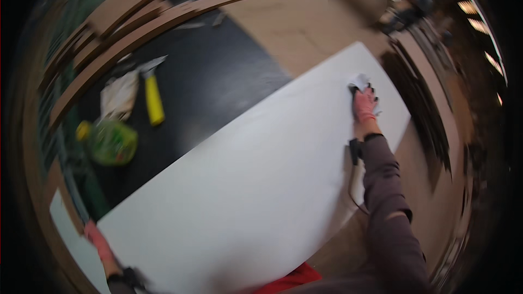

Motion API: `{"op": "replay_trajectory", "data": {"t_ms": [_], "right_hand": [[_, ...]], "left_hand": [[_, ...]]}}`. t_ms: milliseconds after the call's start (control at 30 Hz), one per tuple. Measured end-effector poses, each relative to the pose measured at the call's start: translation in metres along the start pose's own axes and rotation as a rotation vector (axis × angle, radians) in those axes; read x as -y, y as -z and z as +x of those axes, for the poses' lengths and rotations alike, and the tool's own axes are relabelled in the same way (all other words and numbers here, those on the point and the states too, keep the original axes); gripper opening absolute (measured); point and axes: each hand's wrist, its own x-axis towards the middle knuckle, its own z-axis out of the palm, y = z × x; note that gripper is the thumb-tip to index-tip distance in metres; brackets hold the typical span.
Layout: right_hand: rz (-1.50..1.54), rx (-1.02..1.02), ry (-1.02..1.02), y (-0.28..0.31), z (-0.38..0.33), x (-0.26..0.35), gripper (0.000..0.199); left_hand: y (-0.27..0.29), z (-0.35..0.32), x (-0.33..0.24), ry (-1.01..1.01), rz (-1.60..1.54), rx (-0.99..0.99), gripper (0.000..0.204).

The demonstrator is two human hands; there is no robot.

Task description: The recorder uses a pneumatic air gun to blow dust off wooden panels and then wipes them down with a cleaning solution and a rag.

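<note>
A long white panel (229, 163) lies slantwise before me, from the lower left to the upper right. Near its far right end, my right hand (365, 103), in a pink glove with dark fingertips, presses a crumpled white cloth (359, 81) onto the surface. That arm is stretched out, and the cloth shows past the fingers. My left hand (99, 242), also pink-gloved, is at the panel's left corner, against its edge; its fingers are blurred and partly hidden, so their grip does not show.
Beyond the panel is a dark tabletop (218, 76) with a yellow-handled tool (153, 98), a pale rag (120, 95) and a green see-through bottle with a yellow cap (113, 141). Wooden strips (131, 38) lie at the far left. Dark strips (422, 103) are stacked at the right.
</note>
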Motion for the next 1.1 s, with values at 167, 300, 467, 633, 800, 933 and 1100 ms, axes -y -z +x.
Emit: {"op": "replay_trajectory", "data": {"t_ms": [167, 300, 467, 633, 800, 933, 1100], "right_hand": [[-0.150, 0.002, 0.554, 0.022, -0.083, 0.069, 0.049], [0.073, 0.193, 0.902, 0.033, -0.246, 0.171, 0.061], [0.020, 0.382, 1.252, 0.061, -0.427, 0.280, 0.065], [0.167, 0.496, 1.501, 0.086, -0.588, 0.370, 0.062], [0.234, 0.450, 1.708, 0.090, -0.722, 0.446, 0.061], [0.340, 0.575, 1.881, 0.087, -0.844, 0.502, 0.061], [0.375, 0.485, 2.007, 0.073, -0.963, 0.566, 0.053]], "left_hand": [[-0.068, -0.069, -0.102, -0.417, 0.515, -0.054, 0.024], [-0.047, -0.080, -0.128, -0.121, 0.243, 0.045, 0.028], [0.021, -0.091, -0.123, 0.115, -0.407, 0.024, 0.036], [0.168, -0.120, 0.016, 0.088, -0.183, -0.231, 0.036], [0.285, -0.238, 0.121, 0.429, -0.008, -0.511, 0.038], [0.330, -0.437, 0.237, 0.547, 0.309, -0.483, 0.037], [0.288, -0.492, 0.179, 0.975, 0.309, -0.337, 0.036]]}}
